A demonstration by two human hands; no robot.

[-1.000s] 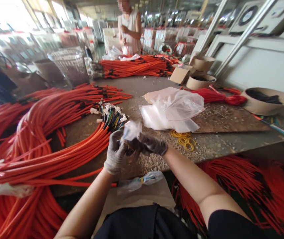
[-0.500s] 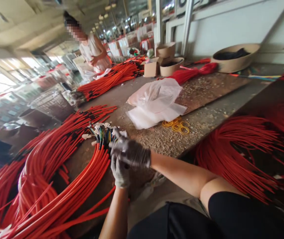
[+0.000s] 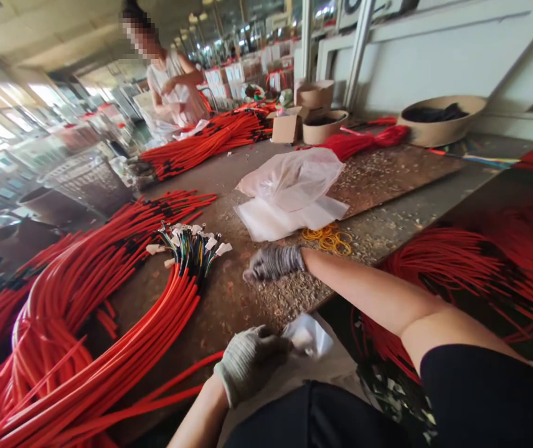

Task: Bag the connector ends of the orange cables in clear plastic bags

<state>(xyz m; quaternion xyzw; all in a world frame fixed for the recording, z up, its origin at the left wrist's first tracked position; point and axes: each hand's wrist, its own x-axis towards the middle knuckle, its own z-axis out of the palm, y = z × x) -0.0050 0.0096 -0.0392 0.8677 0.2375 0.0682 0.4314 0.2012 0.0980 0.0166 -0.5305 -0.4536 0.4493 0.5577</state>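
We find the left hand, in a pale knit glove, closed on a small clear bag at the near edge of the worktop. The right hand, in a dark coated glove, sits above the worktop with its fingers together and holds nothing we can see; we cannot tell whether it is open or loosely curled. It is nearest to the connectors, white plugs on multicoloured wires, which fan out just beyond its fingertips without touching it.

These wires run into the orange cables, laid in a large coil on the left of the worktop. Loose granules are scattered beneath the right hand. Farther along lie yellow rubber bands, touching the edge of the plastic sheets. Behind these are a red bundle, a carton and a round tub. A second cable bundle lies at the far end, in front of a co-worker, and more red cable lies below the worktop on the right
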